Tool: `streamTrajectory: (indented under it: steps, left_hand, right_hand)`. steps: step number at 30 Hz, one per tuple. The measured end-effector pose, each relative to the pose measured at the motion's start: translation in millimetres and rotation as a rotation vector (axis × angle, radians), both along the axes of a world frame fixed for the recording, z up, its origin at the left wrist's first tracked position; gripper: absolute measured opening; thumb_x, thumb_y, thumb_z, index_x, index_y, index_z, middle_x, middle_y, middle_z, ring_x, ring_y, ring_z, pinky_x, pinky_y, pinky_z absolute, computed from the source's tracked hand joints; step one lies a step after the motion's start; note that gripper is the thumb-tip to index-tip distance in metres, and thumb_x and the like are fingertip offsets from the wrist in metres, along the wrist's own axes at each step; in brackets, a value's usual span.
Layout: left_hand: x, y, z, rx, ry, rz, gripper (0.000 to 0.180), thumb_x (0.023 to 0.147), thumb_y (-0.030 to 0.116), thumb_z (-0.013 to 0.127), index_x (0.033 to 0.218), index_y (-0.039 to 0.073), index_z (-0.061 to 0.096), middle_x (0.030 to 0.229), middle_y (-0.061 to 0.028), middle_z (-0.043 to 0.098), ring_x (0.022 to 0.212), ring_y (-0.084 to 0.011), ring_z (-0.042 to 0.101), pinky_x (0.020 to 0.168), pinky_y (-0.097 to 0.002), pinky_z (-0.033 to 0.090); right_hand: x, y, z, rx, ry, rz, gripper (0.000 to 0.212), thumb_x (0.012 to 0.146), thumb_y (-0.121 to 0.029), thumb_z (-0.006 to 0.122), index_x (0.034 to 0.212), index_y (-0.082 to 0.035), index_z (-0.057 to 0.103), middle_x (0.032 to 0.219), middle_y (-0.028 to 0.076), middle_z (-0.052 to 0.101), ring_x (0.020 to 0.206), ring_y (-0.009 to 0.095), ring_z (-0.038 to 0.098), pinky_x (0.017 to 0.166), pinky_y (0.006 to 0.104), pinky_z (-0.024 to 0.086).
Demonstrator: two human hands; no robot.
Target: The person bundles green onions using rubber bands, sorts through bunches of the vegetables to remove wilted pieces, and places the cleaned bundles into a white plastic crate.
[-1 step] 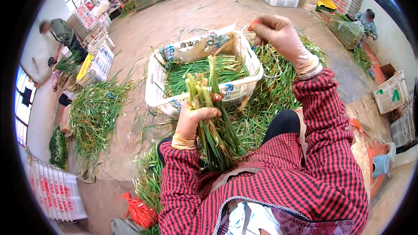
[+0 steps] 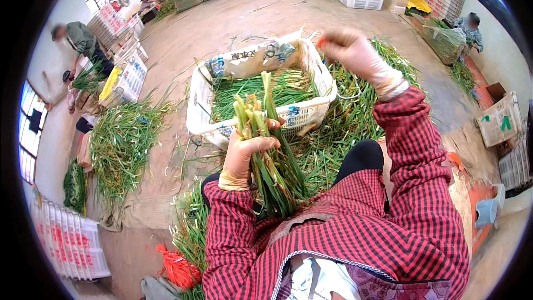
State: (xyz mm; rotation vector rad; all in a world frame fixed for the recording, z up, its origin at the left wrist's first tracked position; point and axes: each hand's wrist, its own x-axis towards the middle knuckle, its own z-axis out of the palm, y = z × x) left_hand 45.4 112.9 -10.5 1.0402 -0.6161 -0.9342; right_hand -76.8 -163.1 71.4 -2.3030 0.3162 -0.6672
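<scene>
Green stalks (image 2: 282, 172), gathered in an upright, slightly leaning bunch with their pale cut ends uppermost, stand at the center of the frame, gripped around the upper part by the left hand (image 2: 241, 158) of a worker in a red-and-black checked jacket (image 2: 361, 233). The right hand (image 2: 350, 53), gloved like the left in a thin translucent glove, is raised at upper center, well apart from the bunch, its fingers curled in; a small orange-red patch shows at the fingertips, but whether they grip anything cannot be told through the blur. Just behind the bunch sits a white plastic basket (image 2: 306, 114), with long green leaves (image 2: 236, 101) lying inside and a printed sack (image 2: 250, 61) along its far wall. Loose greens (image 2: 363, 119) cover the floor right of the basket, and another heap (image 2: 125, 141) spreads at left. At upper left, a person in a dark green jacket (image 2: 83, 39) bends near white crates; a tangle of red strips (image 2: 179, 266) lies at lower left.
</scene>
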Motion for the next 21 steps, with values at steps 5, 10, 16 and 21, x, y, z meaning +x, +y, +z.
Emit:
streamTrajectory:
  steps: [5,10,16,21]
  left_hand:
    - [-6,15,-5,-0.048,0.023,0.005,0.040,0.065,0.001,0.065,0.105,0.000,0.062,0.114,-0.0188,0.064,0.077,-0.0197,0.065,0.075,-0.0318,0.053]
    - [-16,-1,-5,0.005,0.014,-0.028,0.043,0.065,0.004,0.066,0.108,0.000,0.062,0.110,-0.0126,0.065,0.078,-0.0189,0.065,0.074,-0.0305,0.052]
    - [-19,-1,0,0.032,-0.076,0.248,0.049,0.067,0.008,0.063,0.115,-0.002,0.059,0.110,-0.0156,0.064,0.080,-0.0208,0.064,0.071,-0.0327,0.056]
    - [8,13,-46,0.004,0.051,0.248,0.049,0.071,0.005,0.062,0.119,-0.003,0.055,0.107,-0.0171,0.064,0.083,-0.0214,0.063,0.077,-0.0312,0.054]
  right_hand:
    - [0,50,-40,-0.049,0.235,0.240,0.068,0.090,-0.041,0.066,0.143,-0.006,0.043,0.147,0.019,0.041,0.137,0.030,0.038,0.113,0.0392,0.032]
    - [16,82,-45,0.606,0.057,0.533,0.038,0.090,-0.028,0.071,0.118,-0.003,0.066,0.109,0.006,0.070,0.101,0.012,0.062,0.093,0.0285,0.048]
    - [-13,-11,-34,0.706,-0.439,0.037,0.024,0.093,-0.025,0.067,0.104,-0.004,0.067,0.089,0.007,0.072,0.079,0.016,0.069,0.076,0.0305,0.057]
    - [-107,-109,-15,0.705,-0.661,-0.208,0.026,0.097,-0.026,0.058,0.106,-0.001,0.062,0.090,0.011,0.070,0.078,0.022,0.069,0.074,0.0374,0.058]
